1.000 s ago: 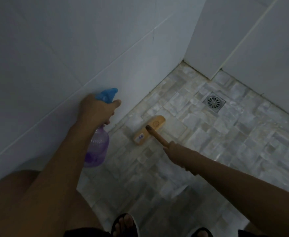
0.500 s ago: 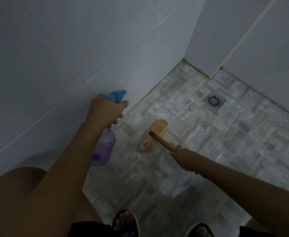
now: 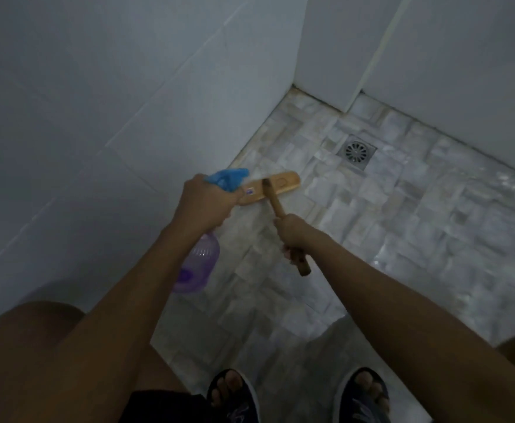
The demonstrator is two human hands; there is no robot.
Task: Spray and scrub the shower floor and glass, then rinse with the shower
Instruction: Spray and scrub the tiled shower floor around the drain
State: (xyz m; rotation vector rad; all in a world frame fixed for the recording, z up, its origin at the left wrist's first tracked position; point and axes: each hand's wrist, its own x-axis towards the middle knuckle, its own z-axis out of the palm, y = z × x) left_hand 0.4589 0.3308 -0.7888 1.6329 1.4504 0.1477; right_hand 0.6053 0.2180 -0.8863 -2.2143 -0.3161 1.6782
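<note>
- On shower floor (image 3: 402, 227), near wall: wooden brush head (image 3: 276, 186), bristles down.
- Right hand (image 3: 293, 235): fingers clamped round brush handle (image 3: 273, 203).
- Left hand (image 3: 204, 206): fingers wrapped on spray bottle (image 3: 196, 268) neck, blue nozzle (image 3: 228, 178) forward.
- Drain (image 3: 356, 152) well apart from brush.

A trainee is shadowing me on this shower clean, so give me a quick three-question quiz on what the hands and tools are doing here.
1. True or false: the left hand grips the spray bottle.
2. Fill in: the right hand grips the scrub brush by its ____.
3. Where is the brush head? A) on the floor tiles, apart from the drain; B) covering the drain; C) pressed flat on a wall.
Key: 1 true; 2 handle; 3 A.
</note>
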